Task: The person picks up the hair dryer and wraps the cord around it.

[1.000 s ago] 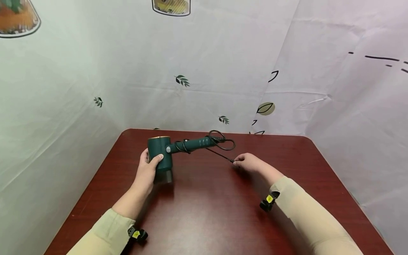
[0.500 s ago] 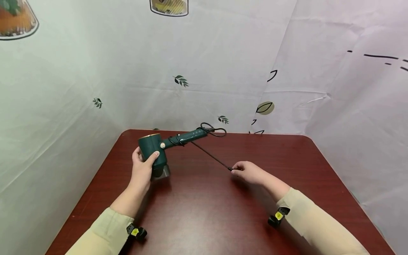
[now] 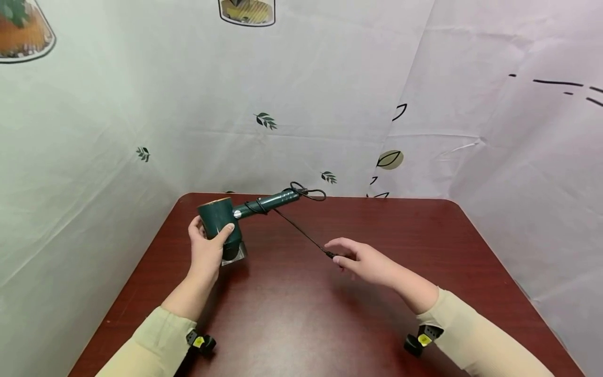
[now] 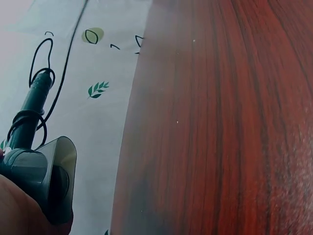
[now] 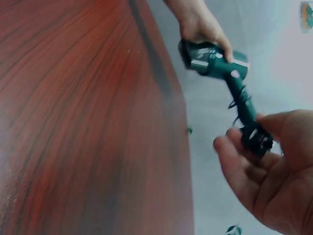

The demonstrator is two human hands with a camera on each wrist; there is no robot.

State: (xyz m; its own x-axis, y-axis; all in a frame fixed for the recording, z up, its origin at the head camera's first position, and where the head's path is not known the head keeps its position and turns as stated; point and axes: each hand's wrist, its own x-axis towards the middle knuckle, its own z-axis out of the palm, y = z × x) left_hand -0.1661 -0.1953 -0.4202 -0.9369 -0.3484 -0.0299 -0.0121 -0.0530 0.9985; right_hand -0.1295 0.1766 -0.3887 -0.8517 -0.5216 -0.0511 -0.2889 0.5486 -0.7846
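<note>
A dark green hair dryer [image 3: 216, 217] is held above the table by my left hand [image 3: 205, 254], its thumb across the barrel and fingers behind it. A flat nozzle [image 4: 63, 178] points down toward the table. The dryer's handle [image 3: 278, 199] slants up to the right, with black cord wound round it and a loop at its end. From the handle a straight length of cord [image 3: 301, 231] runs down to the black plug [image 5: 257, 139]. My right hand [image 3: 369, 263] has the plug between thumb and fingers, its index finger raised and spread.
A dark red wood-grain table [image 3: 306, 319] lies under both hands. White cloth with leaf prints [image 3: 301, 104] hangs along its far edge and both sides. Small black cameras sit at the left cuff [image 3: 201, 341] and right cuff [image 3: 423, 339].
The dryer has shifted left and tilted, its handle end rising. My right hand has come back toward me, drawing out more cord, and its fingers have loosened and spread.
</note>
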